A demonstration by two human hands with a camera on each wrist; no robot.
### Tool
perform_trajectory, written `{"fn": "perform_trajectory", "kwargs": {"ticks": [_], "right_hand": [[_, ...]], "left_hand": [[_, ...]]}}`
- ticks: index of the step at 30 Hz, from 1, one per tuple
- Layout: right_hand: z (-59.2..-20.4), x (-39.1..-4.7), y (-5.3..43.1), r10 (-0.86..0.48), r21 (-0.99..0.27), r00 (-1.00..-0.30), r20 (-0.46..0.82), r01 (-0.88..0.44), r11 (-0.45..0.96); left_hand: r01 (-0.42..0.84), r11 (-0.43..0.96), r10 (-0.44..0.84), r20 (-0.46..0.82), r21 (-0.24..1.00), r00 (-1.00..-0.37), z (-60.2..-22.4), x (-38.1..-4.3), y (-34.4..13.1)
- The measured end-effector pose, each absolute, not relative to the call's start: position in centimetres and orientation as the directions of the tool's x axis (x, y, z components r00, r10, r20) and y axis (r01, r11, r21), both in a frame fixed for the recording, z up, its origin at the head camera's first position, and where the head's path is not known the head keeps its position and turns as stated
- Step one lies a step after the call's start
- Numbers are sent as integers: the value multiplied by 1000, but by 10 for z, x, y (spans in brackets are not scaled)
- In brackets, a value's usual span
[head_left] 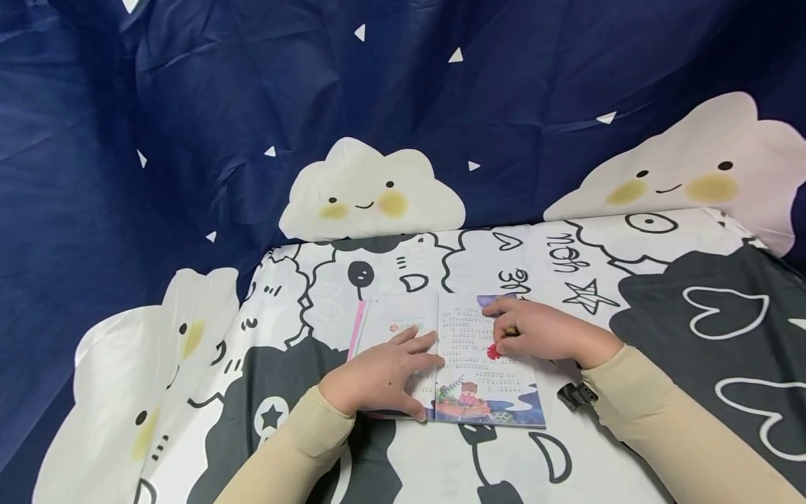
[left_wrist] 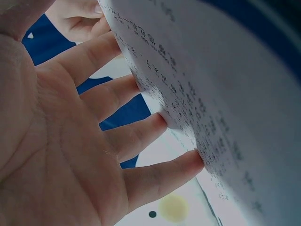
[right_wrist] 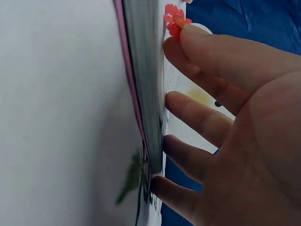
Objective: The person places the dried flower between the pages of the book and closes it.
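Observation:
An open book (head_left: 456,329) lies on the bed cover, with printed text and a picture of an animal in a boat on its right page. My left hand (head_left: 387,374) rests on the left page, fingers spread and nearly straight; in the left wrist view its fingertips (left_wrist: 190,162) touch the paper. Over the right page, my right hand (head_left: 532,332) pinches a small red flower (right_wrist: 175,20) between thumb and index finger. The flower's petals are at the page surface. The other right fingers (right_wrist: 186,150) touch the book's edge.
Beneath the book is a black-and-white patterned bed cover (head_left: 585,297). A dark blue curtain (head_left: 504,91) with cloud shapes hangs behind. Beside the book, a blurred green leafy shape (right_wrist: 130,179) shows in the right wrist view. A black device (head_left: 576,396) sits at my right wrist.

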State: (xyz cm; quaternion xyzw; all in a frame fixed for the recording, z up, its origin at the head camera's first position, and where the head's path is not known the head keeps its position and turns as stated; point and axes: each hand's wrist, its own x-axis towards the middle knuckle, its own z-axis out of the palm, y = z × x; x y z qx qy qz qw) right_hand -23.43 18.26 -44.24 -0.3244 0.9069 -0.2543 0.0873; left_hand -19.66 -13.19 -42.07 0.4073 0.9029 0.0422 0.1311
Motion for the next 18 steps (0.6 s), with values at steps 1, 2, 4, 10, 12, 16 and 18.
{"fn": "perform_trajectory", "kwargs": {"ticks": [1, 2, 4, 10, 12, 16, 18], "right_hand": [[-443, -235, 183, -636, -518, -772, 11, -548, 657], [-444, -235, 183, -640, -517, -768, 15, -554, 652], [-445, -235, 184, -646, -515, -763, 23, -563, 646], [-442, -236, 188, -656, -531, -755, 14, -561, 635], [-440, -237, 190, -652, -534, -758, 6, -554, 639], [-437, -237, 198, -615, -529, -788, -19, -514, 675], [-437, -239, 202, -586, -526, -810, -39, -482, 701]], "left_hand": [[723, 666, 745, -204, 183, -635, -421, -196, -132], [722, 667, 744, -207, 182, -635, -421, -196, -132], [721, 669, 742, -208, 180, -637, -421, -196, -133], [721, 670, 741, -210, 178, -637, -421, -196, -133], [721, 669, 742, -211, 179, -636, -421, -197, -134], [729, 663, 748, -207, 174, -631, -421, -197, -133], [733, 658, 752, -205, 173, -627, -421, -197, -133]]}}
